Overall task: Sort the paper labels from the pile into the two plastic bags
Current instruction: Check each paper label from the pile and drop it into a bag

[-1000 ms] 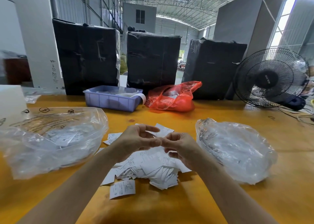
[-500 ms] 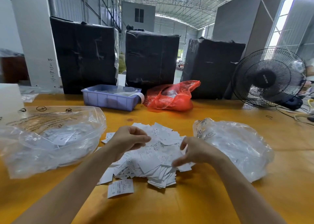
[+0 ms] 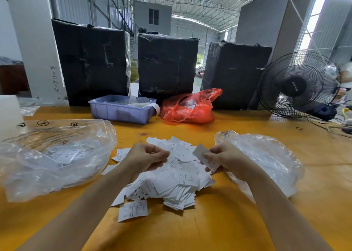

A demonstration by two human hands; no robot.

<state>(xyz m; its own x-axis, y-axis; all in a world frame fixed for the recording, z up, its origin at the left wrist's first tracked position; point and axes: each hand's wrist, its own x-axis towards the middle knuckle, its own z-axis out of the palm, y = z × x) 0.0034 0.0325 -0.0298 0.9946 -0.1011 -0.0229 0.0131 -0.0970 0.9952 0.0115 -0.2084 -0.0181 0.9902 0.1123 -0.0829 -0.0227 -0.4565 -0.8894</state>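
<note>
A pile of white paper labels [image 3: 171, 180] lies in the middle of the yellow table [image 3: 219, 222]. A clear plastic bag [image 3: 47, 155] with labels inside sits to the left of the pile. A second clear plastic bag [image 3: 266, 161] lies to the right. My right hand [image 3: 226, 159] pinches one label [image 3: 203, 156] lifted above the pile's right side. My left hand [image 3: 144, 158] hovers over the pile's left side with fingers curled; whether it holds a label is hidden.
A blue plastic tray [image 3: 122, 110] and a red plastic bag [image 3: 190, 108] stand behind the pile. Three black wrapped boxes [image 3: 167, 64] line the far edge. A black fan [image 3: 297, 85] and cables occupy the back right. A white block [image 3: 9, 112] is far left.
My hands were pinched together above the pile, then parted. The right hand dipped to the pile and now lifts a single label; the left hand stays curled.
</note>
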